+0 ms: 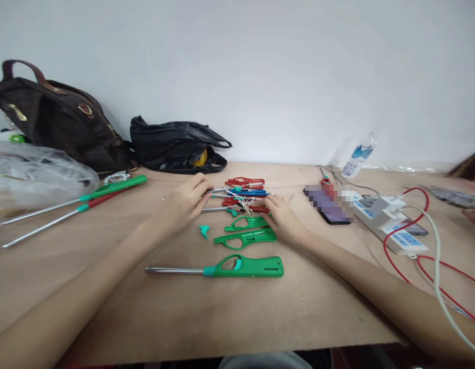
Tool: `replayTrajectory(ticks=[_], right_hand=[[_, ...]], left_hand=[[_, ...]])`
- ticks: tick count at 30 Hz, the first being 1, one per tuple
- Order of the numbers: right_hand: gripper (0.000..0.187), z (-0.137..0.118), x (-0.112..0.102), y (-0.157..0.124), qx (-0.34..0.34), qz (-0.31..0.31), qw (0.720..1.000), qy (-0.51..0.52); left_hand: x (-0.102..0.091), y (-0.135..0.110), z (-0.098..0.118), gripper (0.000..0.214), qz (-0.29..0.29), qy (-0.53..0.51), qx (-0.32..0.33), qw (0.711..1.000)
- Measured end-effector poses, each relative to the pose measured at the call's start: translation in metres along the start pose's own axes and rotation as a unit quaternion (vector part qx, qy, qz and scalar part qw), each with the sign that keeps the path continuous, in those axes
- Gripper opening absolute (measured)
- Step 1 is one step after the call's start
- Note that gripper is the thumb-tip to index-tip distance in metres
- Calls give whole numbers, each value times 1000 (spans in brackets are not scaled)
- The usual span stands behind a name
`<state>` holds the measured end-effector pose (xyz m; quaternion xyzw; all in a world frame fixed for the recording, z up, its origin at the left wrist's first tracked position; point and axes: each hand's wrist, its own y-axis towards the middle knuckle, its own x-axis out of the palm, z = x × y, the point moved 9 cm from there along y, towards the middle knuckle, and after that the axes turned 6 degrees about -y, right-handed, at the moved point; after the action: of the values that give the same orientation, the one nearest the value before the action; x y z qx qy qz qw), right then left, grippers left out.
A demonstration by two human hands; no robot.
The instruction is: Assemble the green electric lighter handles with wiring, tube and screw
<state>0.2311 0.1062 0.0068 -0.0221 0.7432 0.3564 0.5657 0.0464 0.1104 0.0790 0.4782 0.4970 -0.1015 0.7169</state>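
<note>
My left hand (186,201) rests on the table with curled fingers touching the metal tubes of a pile of lighter parts (243,197), red, blue and green. My right hand (282,216) lies at the pile's right side, fingers bent over the red pieces; what it grips is hidden. Two open green handle shells (245,231) lie just in front of the pile. A whole green long-nosed lighter (229,267) lies nearer me. A small teal trigger piece (204,230) sits beside the shells.
Two long lighters, green and red (87,201), lie at left near a clear plastic bag (37,177). A brown handbag (60,120) and a black plastic bag (176,146) stand at the back. A phone (329,205), power strip (383,218), cables and a water bottle (358,154) are on the right.
</note>
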Motion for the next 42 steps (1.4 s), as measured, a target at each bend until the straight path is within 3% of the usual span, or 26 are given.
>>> replayTrajectory(ticks=[11, 16, 18, 20, 21, 27, 32, 36, 42], right_hand=[[36, -23, -6, 0, -42, -16, 995, 88], [44, -44, -13, -2, -48, -73, 976, 201], [39, -52, -13, -3, -45, -99, 962, 250], [20, -55, -13, -3, -36, -107, 953, 283], [13, -54, -13, -3, -27, -104, 951, 289], [14, -28, -16, -2, 6, -79, 955, 287], [15, -9, -21, -5, 34, -85, 956, 279], [19, -13, -29, -7, 3, -45, 973, 226], [26, -15, -31, -10, 10, -24, 977, 211]], left_hand=[[-31, -3, 39, 14, 107, -31, 38, 993], [-39, -4, 50, 12, 134, -40, 56, 989], [-42, -4, 53, 12, 144, -42, 66, 986], [-43, -4, 54, 12, 146, -46, 71, 986], [-43, -4, 53, 12, 145, -48, 68, 986], [-38, -4, 35, 12, 121, -63, 28, 990], [-16, -13, 26, 16, 37, -115, 3, 993], [7, -24, 28, 17, -35, -149, -5, 988], [15, -25, 23, 19, -21, -174, -54, 983]])
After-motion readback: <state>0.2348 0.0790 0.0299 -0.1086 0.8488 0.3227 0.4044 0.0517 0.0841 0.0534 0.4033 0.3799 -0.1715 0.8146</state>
